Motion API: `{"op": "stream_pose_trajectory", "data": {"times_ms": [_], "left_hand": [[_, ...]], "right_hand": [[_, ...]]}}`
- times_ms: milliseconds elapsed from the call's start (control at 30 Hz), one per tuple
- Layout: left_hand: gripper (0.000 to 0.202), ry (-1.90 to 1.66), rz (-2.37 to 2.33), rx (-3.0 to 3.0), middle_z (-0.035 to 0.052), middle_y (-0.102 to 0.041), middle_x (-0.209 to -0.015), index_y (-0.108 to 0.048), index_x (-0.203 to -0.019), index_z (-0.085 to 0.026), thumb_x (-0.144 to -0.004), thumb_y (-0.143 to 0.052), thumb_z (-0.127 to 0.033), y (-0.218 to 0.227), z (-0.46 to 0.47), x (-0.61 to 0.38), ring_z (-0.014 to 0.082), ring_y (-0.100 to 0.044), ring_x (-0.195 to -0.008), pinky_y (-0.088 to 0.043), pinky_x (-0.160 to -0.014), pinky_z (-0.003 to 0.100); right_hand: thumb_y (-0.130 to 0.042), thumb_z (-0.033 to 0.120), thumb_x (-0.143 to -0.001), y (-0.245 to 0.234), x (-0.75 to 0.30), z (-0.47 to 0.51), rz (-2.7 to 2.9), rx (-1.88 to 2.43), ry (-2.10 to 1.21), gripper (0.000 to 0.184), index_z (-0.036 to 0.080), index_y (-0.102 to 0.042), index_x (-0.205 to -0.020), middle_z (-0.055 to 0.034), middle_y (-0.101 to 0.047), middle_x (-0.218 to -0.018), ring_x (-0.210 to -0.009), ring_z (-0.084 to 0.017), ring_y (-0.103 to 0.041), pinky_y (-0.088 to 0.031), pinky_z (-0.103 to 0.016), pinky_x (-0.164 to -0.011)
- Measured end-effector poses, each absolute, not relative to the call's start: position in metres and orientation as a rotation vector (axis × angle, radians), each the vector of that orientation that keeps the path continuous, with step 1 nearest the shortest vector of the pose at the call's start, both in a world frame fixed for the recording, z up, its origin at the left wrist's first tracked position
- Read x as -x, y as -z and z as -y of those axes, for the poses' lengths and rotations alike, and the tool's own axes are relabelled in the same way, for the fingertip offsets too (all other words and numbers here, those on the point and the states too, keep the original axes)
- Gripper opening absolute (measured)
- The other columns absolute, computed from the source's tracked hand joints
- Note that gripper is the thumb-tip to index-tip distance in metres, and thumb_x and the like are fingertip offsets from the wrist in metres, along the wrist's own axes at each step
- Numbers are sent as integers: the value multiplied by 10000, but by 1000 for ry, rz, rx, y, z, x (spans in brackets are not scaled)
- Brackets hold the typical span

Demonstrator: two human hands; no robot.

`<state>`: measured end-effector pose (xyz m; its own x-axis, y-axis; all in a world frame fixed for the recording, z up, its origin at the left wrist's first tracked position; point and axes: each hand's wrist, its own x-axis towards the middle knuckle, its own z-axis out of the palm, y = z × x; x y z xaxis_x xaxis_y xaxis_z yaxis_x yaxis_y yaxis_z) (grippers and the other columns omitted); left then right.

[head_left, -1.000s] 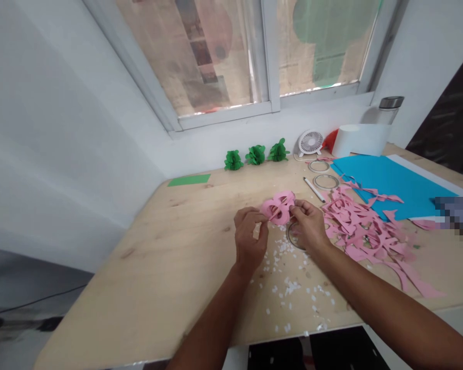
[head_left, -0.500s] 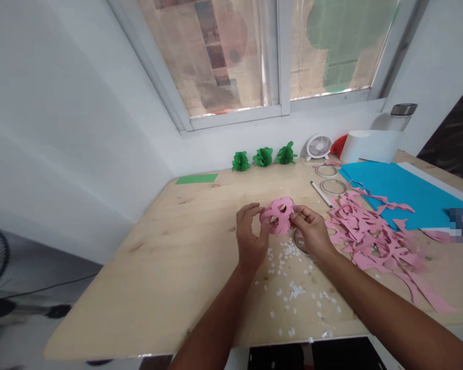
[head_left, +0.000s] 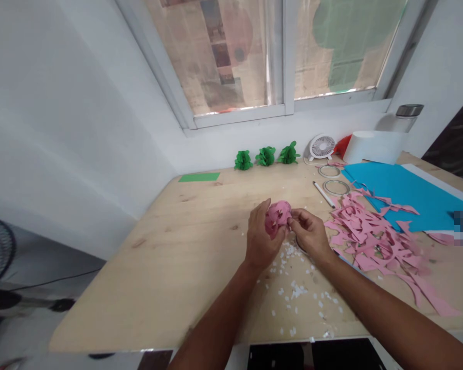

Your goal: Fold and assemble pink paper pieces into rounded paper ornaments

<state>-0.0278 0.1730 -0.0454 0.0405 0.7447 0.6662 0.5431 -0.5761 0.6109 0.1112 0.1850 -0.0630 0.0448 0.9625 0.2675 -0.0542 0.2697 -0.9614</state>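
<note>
A pink paper cutout (head_left: 280, 213) with rounded lobes and holes is held above the wooden table, bent into a curved form. My left hand (head_left: 261, 234) wraps around its left side, thumb below and fingers behind. At its right edge my right hand (head_left: 310, 231) pinches the paper between thumb and fingertips. Under the right hand, a tape roll (head_left: 301, 245) is mostly covered. Small white paper bits (head_left: 298, 290) lie scattered on the table below both hands.
Pink paper scraps (head_left: 370, 231) pile up at the right, partly over blue sheets (head_left: 416, 195). A white pen (head_left: 324, 194) and tape rings (head_left: 336, 187) lie behind the hands. Green paper shapes (head_left: 265, 155), a small fan (head_left: 322, 147) and a green strip (head_left: 199, 177) are along the back.
My left hand has closed further around the pink paper cutout, which is now more curled and turned. The right hand keeps its pinch at the right edge.
</note>
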Motion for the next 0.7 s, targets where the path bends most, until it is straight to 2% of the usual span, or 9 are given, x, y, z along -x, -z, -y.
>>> {"op": "stream_pose_trajectory", "data": {"times_ms": [200,333,567,700], "left_hand": [[427,-1588,-1292,-1827,78,-592,-1073,-523,-1149,-188,-730,-601,-170,47,-176,29,188,-576,-989,-473,-882,351],[245,-1607,-1256,-1681,53,-605,-985,-603,-978,-193,-735,-625,-216,50,-180,30,177,-589,-944,-476,-864,343],[206,-1620,-1113,-1369,65,-603,-1030,-588,-899,-182,-737,-646,-295,57,-183,26,162,-608,-915,-503,-802,296],[171,-1571,-1070,-1357,73,-619,-991,-577,-896,-175,-771,-609,-287,57,-181,23,155,-620,-877,-515,-778,291]], "right_hand": [[-561,285,-786,54,-112,-177,1442,1107,-876,192,175,-647,-917,-24,-661,-813,-687,-148,-578,-444,-249,-632],[-549,280,-788,49,-112,-173,1495,1174,-822,178,172,-642,-895,-2,-627,-718,-625,-134,-541,-423,-236,-585],[-552,320,-789,51,-108,-172,1523,1160,-888,187,177,-637,-875,-9,-628,-730,-609,-135,-537,-433,-239,-565],[-560,359,-790,53,-107,-173,1466,1156,-938,217,185,-636,-895,-11,-631,-733,-599,-141,-544,-431,-242,-542]]}}
